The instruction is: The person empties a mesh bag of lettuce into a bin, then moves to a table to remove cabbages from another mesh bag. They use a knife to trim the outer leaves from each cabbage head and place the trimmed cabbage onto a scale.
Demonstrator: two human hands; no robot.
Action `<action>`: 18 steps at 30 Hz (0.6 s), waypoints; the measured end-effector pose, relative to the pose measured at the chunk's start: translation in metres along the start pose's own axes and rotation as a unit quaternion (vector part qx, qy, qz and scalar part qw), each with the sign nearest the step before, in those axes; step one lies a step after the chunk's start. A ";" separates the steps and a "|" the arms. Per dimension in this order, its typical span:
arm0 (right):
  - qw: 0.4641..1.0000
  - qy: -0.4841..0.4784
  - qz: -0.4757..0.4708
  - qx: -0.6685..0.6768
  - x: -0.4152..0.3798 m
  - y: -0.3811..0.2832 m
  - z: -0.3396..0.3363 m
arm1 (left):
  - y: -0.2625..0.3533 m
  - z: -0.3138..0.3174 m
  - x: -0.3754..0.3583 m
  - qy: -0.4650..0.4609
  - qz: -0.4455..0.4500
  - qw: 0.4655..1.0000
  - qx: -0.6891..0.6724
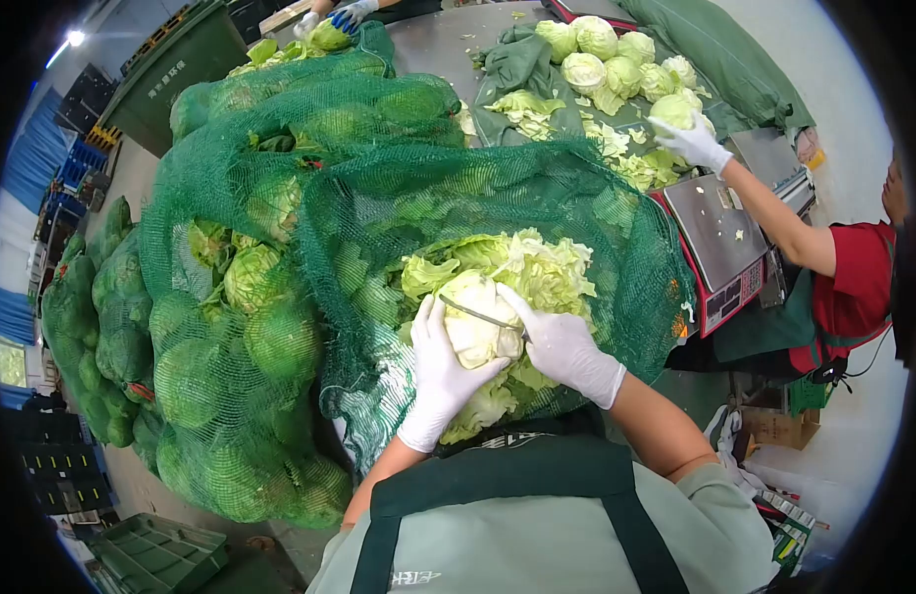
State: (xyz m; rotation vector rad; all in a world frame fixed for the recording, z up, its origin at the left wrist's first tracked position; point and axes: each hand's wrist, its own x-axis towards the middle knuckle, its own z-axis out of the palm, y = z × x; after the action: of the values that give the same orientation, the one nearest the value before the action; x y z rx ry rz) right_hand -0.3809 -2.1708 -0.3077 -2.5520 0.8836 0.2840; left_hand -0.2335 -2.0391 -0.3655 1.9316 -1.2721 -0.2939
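Observation:
A pale trimmed cabbage sits in front of me, steadied by my gloved left hand, whose fingers wrap its left side and underside. My gloved right hand is closed round a knife at the cabbage's right. The knife's thin dark blade lies across the upper face of the cabbage; its handle is mostly hidden in the glove. Loose cabbage leaves are heaped behind and beneath the cabbage, on an open green mesh sack.
Full mesh sacks of cabbages are stacked at left. A scale stands at right, beside a co-worker whose gloved hand touches a cabbage on a pile. Another person's gloved hands show at the back. A green bin stands far left.

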 end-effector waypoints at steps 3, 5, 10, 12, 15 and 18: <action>0.999 0.036 0.000 0.014 0.009 0.003 0.007 | -0.002 0.001 0.003 -0.003 0.006 1.000 0.009; 0.997 0.071 0.007 0.029 0.014 0.002 0.016 | -0.004 0.006 0.002 0.001 0.006 1.000 0.018; 0.999 0.001 -0.033 0.043 0.029 0.026 0.002 | -0.006 0.005 0.005 0.000 0.016 1.000 0.020; 0.998 -0.009 -0.037 0.050 0.031 0.031 0.000 | -0.009 0.001 0.006 -0.011 0.007 1.000 0.009; 0.999 0.020 0.011 0.043 0.029 0.011 0.003 | -0.011 0.002 0.005 -0.007 -0.005 1.000 0.007; 0.997 0.033 0.041 0.049 0.028 0.002 -0.001 | -0.011 0.002 0.006 -0.006 -0.010 1.000 0.002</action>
State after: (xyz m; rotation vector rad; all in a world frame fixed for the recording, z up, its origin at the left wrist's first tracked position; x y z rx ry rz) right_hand -0.3605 -2.1878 -0.3167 -2.4509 1.0025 0.1755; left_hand -0.2244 -2.0434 -0.3736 1.9488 -1.2634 -0.3135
